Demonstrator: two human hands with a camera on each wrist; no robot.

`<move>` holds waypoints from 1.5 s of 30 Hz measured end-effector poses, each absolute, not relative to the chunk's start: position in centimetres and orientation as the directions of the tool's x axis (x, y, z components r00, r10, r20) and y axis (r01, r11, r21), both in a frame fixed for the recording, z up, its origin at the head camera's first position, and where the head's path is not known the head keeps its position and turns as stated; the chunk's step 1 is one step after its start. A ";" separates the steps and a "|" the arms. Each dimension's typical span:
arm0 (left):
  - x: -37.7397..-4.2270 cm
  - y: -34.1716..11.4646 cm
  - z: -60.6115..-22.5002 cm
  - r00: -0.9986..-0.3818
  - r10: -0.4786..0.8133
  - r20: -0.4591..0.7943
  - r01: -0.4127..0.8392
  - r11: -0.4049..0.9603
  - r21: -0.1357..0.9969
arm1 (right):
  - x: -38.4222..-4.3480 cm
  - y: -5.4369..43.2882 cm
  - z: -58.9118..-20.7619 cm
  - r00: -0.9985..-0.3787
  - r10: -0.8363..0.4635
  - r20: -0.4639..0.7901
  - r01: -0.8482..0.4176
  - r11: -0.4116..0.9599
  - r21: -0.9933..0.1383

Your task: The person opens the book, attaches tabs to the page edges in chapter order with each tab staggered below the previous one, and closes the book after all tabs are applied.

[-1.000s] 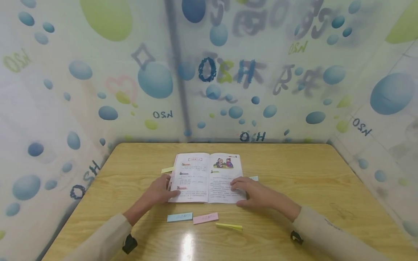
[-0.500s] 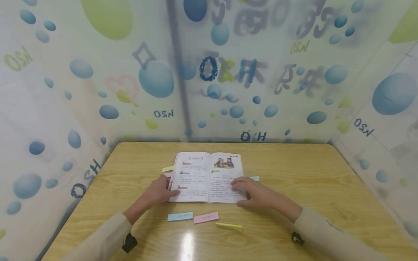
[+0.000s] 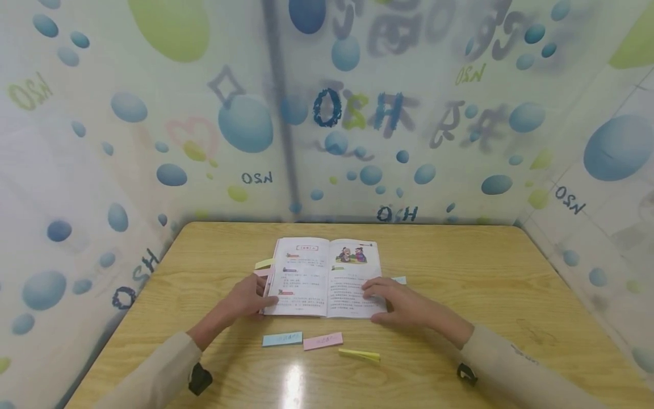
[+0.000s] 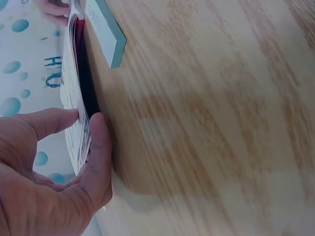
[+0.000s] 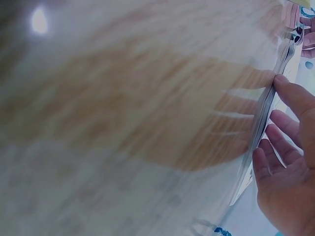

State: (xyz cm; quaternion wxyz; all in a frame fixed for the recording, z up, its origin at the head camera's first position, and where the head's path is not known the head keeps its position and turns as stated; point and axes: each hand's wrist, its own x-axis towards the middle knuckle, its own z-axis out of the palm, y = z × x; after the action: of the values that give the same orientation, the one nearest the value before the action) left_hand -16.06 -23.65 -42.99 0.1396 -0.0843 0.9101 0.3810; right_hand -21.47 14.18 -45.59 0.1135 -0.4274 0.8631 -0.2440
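An open book [image 3: 301, 278] with printed text and a coloured cartoon lies on the wooden table. At its left edge, my left hand [image 3: 247, 298] pinches the pages and cover; the left wrist view shows the thumb [image 4: 64, 118] on the page and a finger [image 4: 100, 140] underneath. My right hand [image 3: 401, 304] rests on the right side, its fingers loosely bent over the page. In the right wrist view its thumb [image 5: 290, 91] touches the book's edge. Yellow [image 3: 264, 263] and pink [image 3: 263, 272] paper tabs stick out at the left, a blue tab [image 3: 399, 280] at the right.
In front of the book lie a blue sticky-note pad [image 3: 282, 339], a pink sticky-note pad [image 3: 322, 341] and a thin yellow folded strip [image 3: 359, 355], side by side on the table [image 3: 460, 255]. Bubble-patterned wall sheeting [image 3: 337, 187] stands behind the table and at both sides.
My left hand and forearm have shifted slightly left, the thumb drawing back a little on the page, and more of the pink tab shows. The right hand keeps its place.
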 end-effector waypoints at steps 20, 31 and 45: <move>-15.4 -22.0 -41.2 -0.986 -0.039 -0.165 -0.161 0.519 0.840 | -22.2 16.8 -45.0 -0.609 -0.783 0.128 -0.710 0.466 -0.528; -15.3 -19.2 -39.8 -1.000 0.005 -0.029 -0.023 0.465 0.885 | -23.3 19.6 -44.0 -0.651 -0.715 0.257 -0.704 0.440 -0.558; -15.6 -14.8 -38.9 -0.960 0.267 0.079 0.208 0.499 0.841 | -23.6 21.5 -44.3 -0.729 -0.671 0.133 -0.632 0.587 -0.506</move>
State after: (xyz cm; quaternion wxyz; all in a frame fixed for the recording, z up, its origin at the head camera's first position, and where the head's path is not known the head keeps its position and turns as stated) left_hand -15.62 -14.77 -38.86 0.0308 0.1374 0.8653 0.4811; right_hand -23.56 21.53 -44.25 0.0358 -0.3661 0.8900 -0.2694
